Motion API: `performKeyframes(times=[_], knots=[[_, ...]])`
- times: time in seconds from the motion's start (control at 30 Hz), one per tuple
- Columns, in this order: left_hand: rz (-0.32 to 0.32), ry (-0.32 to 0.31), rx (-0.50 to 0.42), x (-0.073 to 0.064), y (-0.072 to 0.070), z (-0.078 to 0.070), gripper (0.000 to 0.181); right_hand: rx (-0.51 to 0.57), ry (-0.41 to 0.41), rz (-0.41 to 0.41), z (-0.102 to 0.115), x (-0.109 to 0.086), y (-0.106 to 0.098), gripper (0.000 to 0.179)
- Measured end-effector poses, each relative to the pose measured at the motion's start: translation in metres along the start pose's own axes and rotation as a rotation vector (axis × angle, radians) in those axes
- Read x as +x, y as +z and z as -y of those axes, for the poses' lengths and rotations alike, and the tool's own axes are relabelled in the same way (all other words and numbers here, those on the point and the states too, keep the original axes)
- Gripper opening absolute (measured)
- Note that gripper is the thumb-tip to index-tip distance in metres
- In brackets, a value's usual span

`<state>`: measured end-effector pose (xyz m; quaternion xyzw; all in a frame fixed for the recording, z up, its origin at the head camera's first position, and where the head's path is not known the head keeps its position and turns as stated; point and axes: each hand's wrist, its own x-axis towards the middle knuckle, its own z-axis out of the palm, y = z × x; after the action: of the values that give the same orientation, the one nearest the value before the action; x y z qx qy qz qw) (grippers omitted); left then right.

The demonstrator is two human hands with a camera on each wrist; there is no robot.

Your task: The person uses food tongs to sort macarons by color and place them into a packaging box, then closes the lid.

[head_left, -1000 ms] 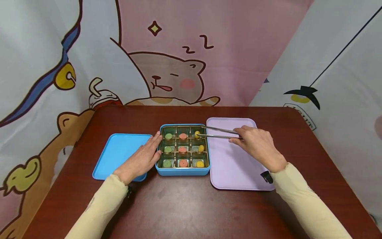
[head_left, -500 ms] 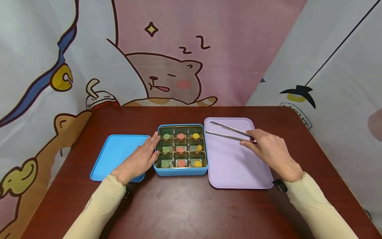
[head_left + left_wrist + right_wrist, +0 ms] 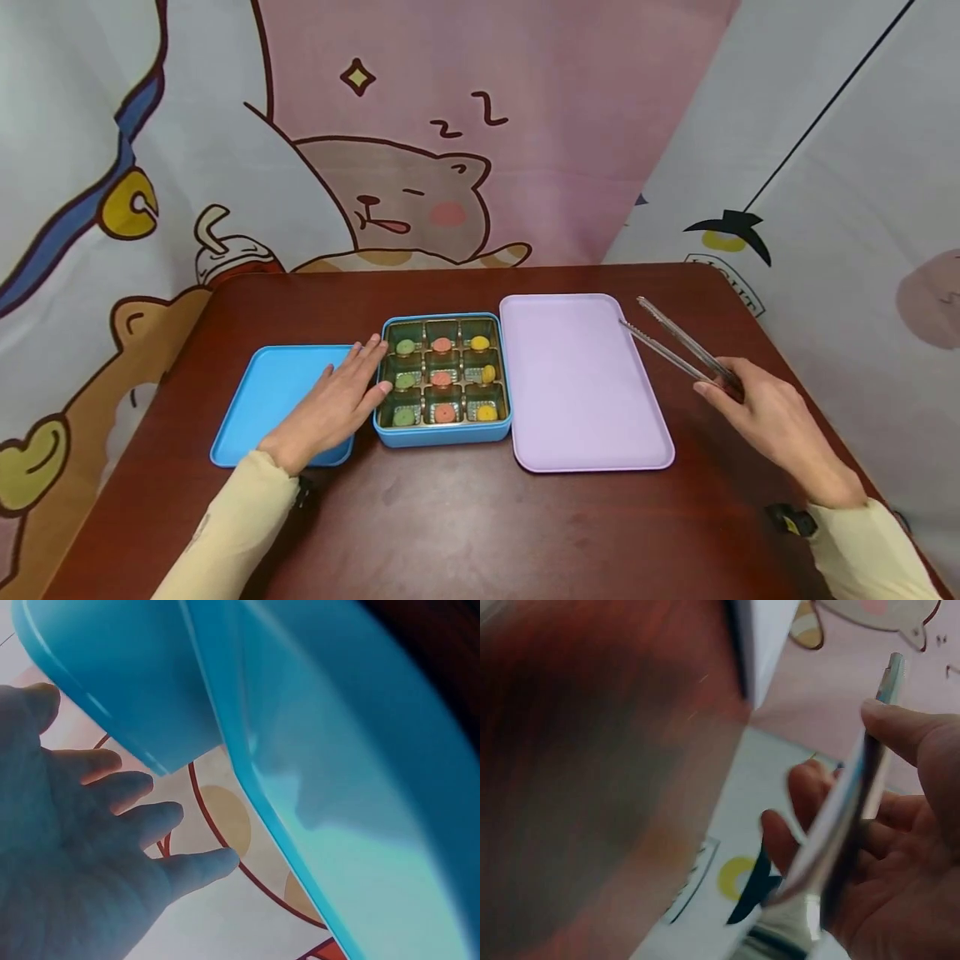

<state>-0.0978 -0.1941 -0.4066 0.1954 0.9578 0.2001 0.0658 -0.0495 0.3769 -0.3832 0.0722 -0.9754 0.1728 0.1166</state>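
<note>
My left hand (image 3: pixel 330 408) lies with straight fingers against the left side of a blue box (image 3: pixel 442 435). Inside the box a gold divided insert holds green, pink and yellow round sweets in three columns, such as a green one (image 3: pixel 405 380), a pink one (image 3: pixel 444 412) and a yellow one (image 3: pixel 480 342). My right hand (image 3: pixel 780 425) grips metal tongs (image 3: pixel 686 346) right of the lilac tray; their tips are apart with nothing between them. In the right wrist view the thumb and fingers hold the tongs (image 3: pixel 847 802). Straight fingers (image 3: pixel 150 817) beside the blue box wall (image 3: pixel 127 690) show in the left wrist view.
A lilac tray (image 3: pixel 585 392) lies on the brown table (image 3: pixel 450 525) just right of the box. To the left, partly under my left forearm and hand in the head view, is a flat blue lid (image 3: pixel 277 392). A printed cartoon cloth (image 3: pixel 555 133) hangs behind the table.
My right hand has let the top yellow sweet go from the tongs into its compartment, then carried the tongs right, past the lilac tray. The left hand stays at the box.
</note>
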Motion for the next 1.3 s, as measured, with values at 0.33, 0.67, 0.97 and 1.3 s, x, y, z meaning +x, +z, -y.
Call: performKeyframes(times=[0.33,0.67,0.97,1.3], knots=[[-0.144,-0.022,0.084,-0.026,-0.017,0.018,0.069,-0.091,0.167,0.276,-0.037,-0.007,-0.002,0.067],[-0.245,-0.071,0.104,-0.071,-0.034,0.053,0.076,-0.131,0.166,0.378,-0.044,0.0,0.005,0.061],[-0.245,-0.14,0.089,-0.096,-0.038,0.085,0.082,-0.169,0.147,0.375,-0.045,-0.006,0.008,0.049],[-0.219,-0.238,0.084,-0.123,-0.044,0.119,0.086,-0.227,0.159,0.168,-0.011,-0.008,0.009,0.097]])
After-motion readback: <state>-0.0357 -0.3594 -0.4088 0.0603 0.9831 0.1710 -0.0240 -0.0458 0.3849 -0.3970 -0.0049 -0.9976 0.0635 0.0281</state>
